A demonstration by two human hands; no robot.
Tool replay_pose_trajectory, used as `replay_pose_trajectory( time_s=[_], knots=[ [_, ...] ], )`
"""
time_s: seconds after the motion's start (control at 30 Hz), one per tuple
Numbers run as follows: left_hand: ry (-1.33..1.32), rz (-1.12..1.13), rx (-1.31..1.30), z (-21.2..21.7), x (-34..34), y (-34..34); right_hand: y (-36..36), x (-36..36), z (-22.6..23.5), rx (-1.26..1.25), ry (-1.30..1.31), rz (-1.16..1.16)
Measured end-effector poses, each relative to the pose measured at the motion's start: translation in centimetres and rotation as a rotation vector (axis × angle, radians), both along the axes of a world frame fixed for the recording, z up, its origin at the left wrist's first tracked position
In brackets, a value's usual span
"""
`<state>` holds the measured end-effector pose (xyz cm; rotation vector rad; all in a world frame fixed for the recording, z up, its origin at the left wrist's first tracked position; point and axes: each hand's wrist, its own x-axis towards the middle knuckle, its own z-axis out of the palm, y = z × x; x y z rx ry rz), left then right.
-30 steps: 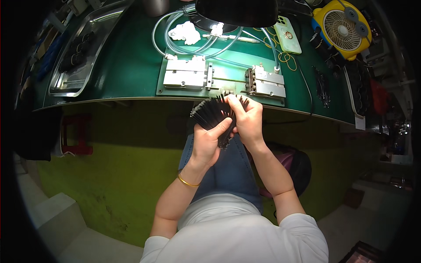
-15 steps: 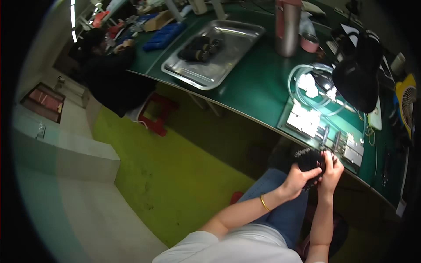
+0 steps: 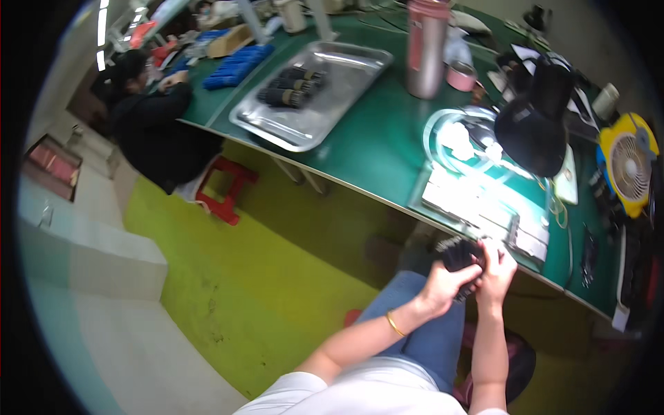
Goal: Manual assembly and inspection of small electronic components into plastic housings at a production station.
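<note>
A bundle of thin black pieces is gripped by the left hand, thumb pressed across, perhaps so that none slips; its right side is touched by the right hand. Beyond the grip, a metal fixture is lit, probably for clear sight. Through blur, the right hand's pinch cannot be told

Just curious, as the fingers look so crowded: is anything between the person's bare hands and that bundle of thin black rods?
Nothing visible is. The bare left hand grips the bundle of thin black rods directly, and the bare right hand is against its right side.
</note>
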<state>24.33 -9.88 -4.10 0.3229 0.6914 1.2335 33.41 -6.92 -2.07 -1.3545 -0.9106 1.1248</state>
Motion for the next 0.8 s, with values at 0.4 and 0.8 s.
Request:
replay_pose_trajectory(
  time_s=[0.4, 0.8],
  knots=[
    [-0.009, -0.005, 0.011, 0.0, 0.3, 0.6, 0.3, 0.8, 0.6, -0.033, 0.026, 0.147],
    [-0.053, -0.007, 0.036, -1.1, 0.7, -0.9, -1.0, 0.7, 0.2, 0.023, -0.021, 0.067]
  ],
)
